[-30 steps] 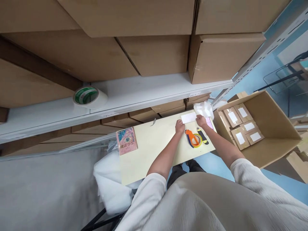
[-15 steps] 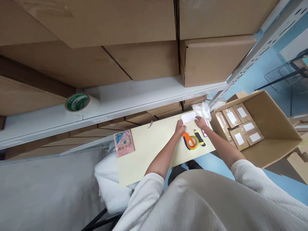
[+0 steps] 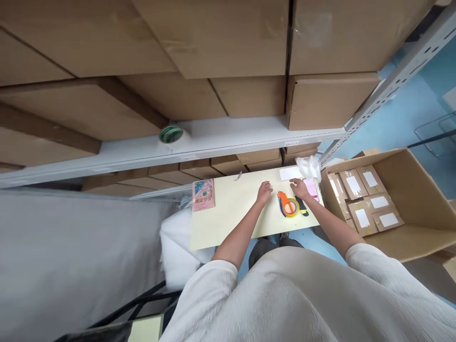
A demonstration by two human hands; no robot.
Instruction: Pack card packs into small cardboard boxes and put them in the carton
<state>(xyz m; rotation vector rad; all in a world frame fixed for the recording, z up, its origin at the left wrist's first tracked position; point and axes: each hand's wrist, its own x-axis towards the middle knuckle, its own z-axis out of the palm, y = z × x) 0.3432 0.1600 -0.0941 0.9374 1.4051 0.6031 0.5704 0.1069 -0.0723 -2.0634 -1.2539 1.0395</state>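
My left hand (image 3: 264, 192) rests on a pale yellow board (image 3: 228, 213), just left of orange-handled scissors (image 3: 284, 204) lying on a yellow tape roll (image 3: 292, 208). My right hand (image 3: 299, 189) hovers by a pink card (image 3: 311, 189), beside a black and yellow utility knife (image 3: 301, 205). Neither hand visibly holds anything. Above them lie a white paper slip (image 3: 290, 173) and crumpled white tissue (image 3: 309, 167). A pink paperback book (image 3: 203, 194) sits at the board's left end.
An open cardboard carton (image 3: 399, 175) holding several taped parcels with white labels stands right of the board. Overhead, a white steel shelf (image 3: 228, 137) carries large brown cartons and a roll of wide tape (image 3: 171, 134). White foam sheeting (image 3: 178, 247) lies below the board's left end.
My right hand has slid off the white slip toward the pink card, which now shows more fully. My left hand has moved slightly away. The whole view has shifted as my head turned.
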